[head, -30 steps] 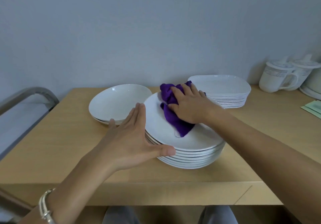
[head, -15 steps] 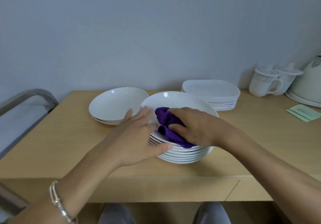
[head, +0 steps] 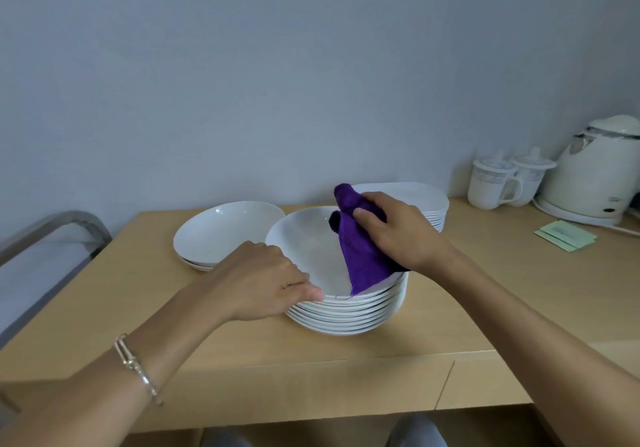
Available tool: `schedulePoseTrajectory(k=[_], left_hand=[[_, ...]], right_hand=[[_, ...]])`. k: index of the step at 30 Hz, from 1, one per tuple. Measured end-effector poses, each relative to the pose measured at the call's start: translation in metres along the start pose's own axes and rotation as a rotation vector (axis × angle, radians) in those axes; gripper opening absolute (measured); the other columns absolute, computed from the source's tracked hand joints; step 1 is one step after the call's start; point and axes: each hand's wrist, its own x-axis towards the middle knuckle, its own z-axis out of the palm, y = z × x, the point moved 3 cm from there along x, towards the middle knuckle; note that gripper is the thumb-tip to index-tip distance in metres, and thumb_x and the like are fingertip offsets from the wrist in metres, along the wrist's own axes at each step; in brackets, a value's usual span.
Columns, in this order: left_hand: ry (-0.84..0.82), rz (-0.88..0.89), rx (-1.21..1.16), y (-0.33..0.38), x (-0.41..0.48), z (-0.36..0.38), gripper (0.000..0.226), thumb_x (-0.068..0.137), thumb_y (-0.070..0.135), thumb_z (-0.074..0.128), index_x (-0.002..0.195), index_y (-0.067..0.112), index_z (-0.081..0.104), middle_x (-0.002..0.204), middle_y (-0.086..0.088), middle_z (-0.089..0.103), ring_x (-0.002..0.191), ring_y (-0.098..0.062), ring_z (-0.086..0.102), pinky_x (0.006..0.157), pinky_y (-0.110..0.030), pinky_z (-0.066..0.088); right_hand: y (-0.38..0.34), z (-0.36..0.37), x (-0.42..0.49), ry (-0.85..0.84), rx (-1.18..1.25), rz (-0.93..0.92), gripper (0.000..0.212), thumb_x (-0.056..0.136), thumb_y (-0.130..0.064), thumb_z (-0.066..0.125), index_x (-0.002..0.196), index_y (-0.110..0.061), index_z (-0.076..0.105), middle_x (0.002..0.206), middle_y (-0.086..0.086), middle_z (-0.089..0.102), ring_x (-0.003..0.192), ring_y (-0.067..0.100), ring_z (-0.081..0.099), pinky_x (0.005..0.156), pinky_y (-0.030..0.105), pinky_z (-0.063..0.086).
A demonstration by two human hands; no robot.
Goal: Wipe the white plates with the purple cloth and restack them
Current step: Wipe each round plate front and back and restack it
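- Gripped the near-left rim of the top plate (head: 308,249) with the left hand (head: 263,280), fingers curled.
- Clutched the bunched purple cloth (head: 360,256) in the right hand (head: 398,235), pressed inside that plate's right half, one corner draped over the rim.
- Rested atop the tall plate stack (head: 346,318) on the table (head: 138,308).
- Sat between a low round stack (head: 225,231) to the left and square plates (head: 429,200) behind, to the right.

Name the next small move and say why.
Probably lift the top plate toward the smaller stack on the left: the left hand grips its near rim, and the right hand holds the purple cloth partly raised off it.
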Motion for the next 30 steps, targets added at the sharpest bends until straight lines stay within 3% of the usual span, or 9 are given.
schedulePoseTrajectory(k=[3,5,8,10,12,14,20,26,30], left_hand=[[0.045,0.011,0.135,0.005,0.001,-0.007,0.093,0.076,0.078,-0.007,0.088,0.018,0.063,0.087,0.002,0.068,0.083,-0.017,0.057,0.081,-0.032,0.044],[0.021,0.049,0.088,0.011,0.0,-0.01,0.075,0.085,0.073,0.007,0.097,0.027,0.065,0.101,0.008,0.07,0.093,-0.013,0.059,0.084,-0.03,0.043],[-0.057,0.054,-0.093,0.011,-0.001,-0.01,0.047,0.095,0.068,0.033,0.131,0.047,0.056,0.129,0.027,0.059,0.109,-0.002,0.056,0.095,-0.026,0.041],[-0.068,0.107,-0.063,0.01,0.001,-0.002,0.053,0.096,0.067,0.023,0.126,0.044,0.06,0.131,0.025,0.059,0.117,-0.003,0.055,0.098,-0.029,0.042],[0.156,0.249,0.043,0.011,0.004,0.005,0.07,0.094,0.066,0.009,0.107,0.035,0.07,0.112,0.018,0.071,0.098,-0.01,0.067,0.077,-0.031,0.054],[0.376,0.362,0.118,0.011,0.002,0.012,0.068,0.104,0.052,0.014,0.083,0.025,0.073,0.075,0.01,0.072,0.061,-0.016,0.066,0.044,-0.024,0.046],[0.718,0.445,0.145,0.016,-0.003,0.006,0.062,0.109,0.035,0.026,0.068,0.013,0.068,0.056,0.005,0.059,0.046,-0.017,0.051,0.038,-0.024,0.035],[0.974,0.249,-0.114,0.018,0.012,-0.03,0.055,0.106,0.035,0.033,0.068,0.009,0.065,0.05,-0.002,0.055,0.042,-0.029,0.053,0.038,-0.032,0.037],[0.983,-0.061,-0.54,0.015,0.021,-0.064,0.035,0.099,0.028,0.043,0.064,0.022,0.041,0.051,0.003,0.034,0.051,-0.022,0.037,0.052,-0.031,0.025]], right_hand=[[0.0,-0.007,-0.002,0.024,0.036,0.001,0.031,0.097,-0.038,0.042,0.125,-0.028,0.053,0.103,-0.008,0.06,0.094,0.012,0.053,0.077,0.024,0.036],[0.0,-0.01,-0.002,0.037,0.055,0.008,0.031,0.097,-0.038,0.043,0.125,-0.029,0.053,0.104,-0.009,0.06,0.095,0.012,0.053,0.078,0.023,0.036],[0.003,-0.008,0.0,0.029,0.06,0.02,0.03,0.097,-0.038,0.043,0.124,-0.028,0.054,0.105,-0.008,0.061,0.098,0.013,0.055,0.079,0.025,0.037],[0.004,-0.005,0.0,0.019,0.06,0.024,0.029,0.097,-0.038,0.043,0.122,-0.027,0.055,0.105,-0.006,0.063,0.096,0.014,0.056,0.078,0.025,0.039],[0.005,-0.003,0.001,0.019,0.062,0.024,0.03,0.097,-0.039,0.043,0.122,-0.027,0.055,0.105,-0.006,0.063,0.096,0.014,0.056,0.078,0.026,0.039],[0.003,-0.004,0.002,0.028,0.074,0.016,0.03,0.097,-0.039,0.043,0.122,-0.028,0.055,0.106,-0.007,0.063,0.097,0.013,0.056,0.078,0.025,0.038],[-0.014,-0.033,0.001,0.207,0.203,-0.039,0.026,0.095,-0.039,0.047,0.118,-0.034,0.057,0.101,-0.015,0.063,0.096,0.007,0.056,0.076,0.018,0.038],[-0.042,-0.059,-0.002,0.43,0.424,-0.18,0.016,0.093,-0.039,0.05,0.107,-0.041,0.058,0.098,-0.016,0.068,0.097,0.004,0.062,0.091,0.033,0.049],[-0.063,-0.071,-0.004,0.592,0.432,-0.307,0.016,0.095,-0.033,0.05,0.11,-0.037,0.056,0.091,-0.023,0.064,0.088,-0.004,0.06,0.082,0.019,0.047]])
